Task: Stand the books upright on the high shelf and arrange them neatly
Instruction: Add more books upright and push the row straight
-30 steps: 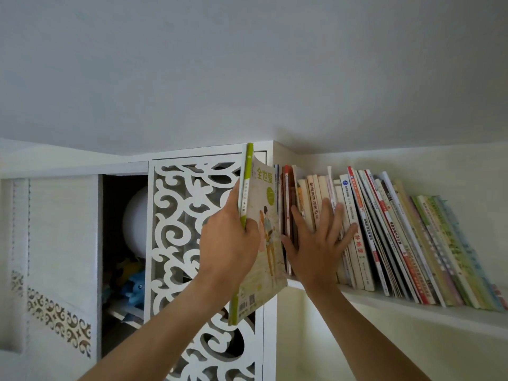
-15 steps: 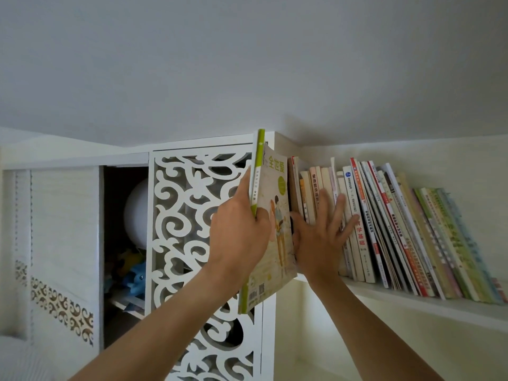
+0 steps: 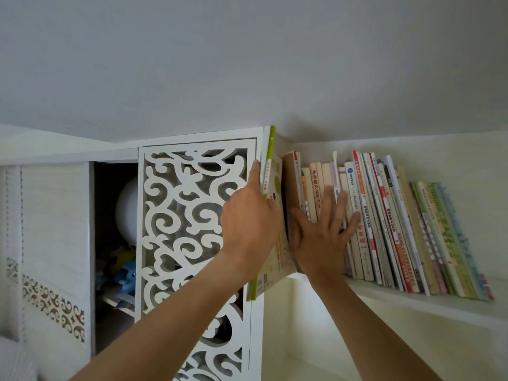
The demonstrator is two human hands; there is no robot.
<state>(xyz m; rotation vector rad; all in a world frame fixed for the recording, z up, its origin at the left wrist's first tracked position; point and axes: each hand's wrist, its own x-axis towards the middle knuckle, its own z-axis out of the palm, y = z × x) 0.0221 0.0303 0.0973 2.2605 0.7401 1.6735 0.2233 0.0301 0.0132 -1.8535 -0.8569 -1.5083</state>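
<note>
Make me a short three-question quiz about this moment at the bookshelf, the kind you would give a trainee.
1. True or false: the left hand grips the green-spined book.
2. What is the right hand doing? A) pinching one book out of the row B) pressing flat, fingers spread, against the row of books C) hanging idle below the shelf
3. Which way do the tops of the books at the right end of the row lean?

Key: 1 true; 2 B; 3 to the left, toward the fretwork cabinet door.
</note>
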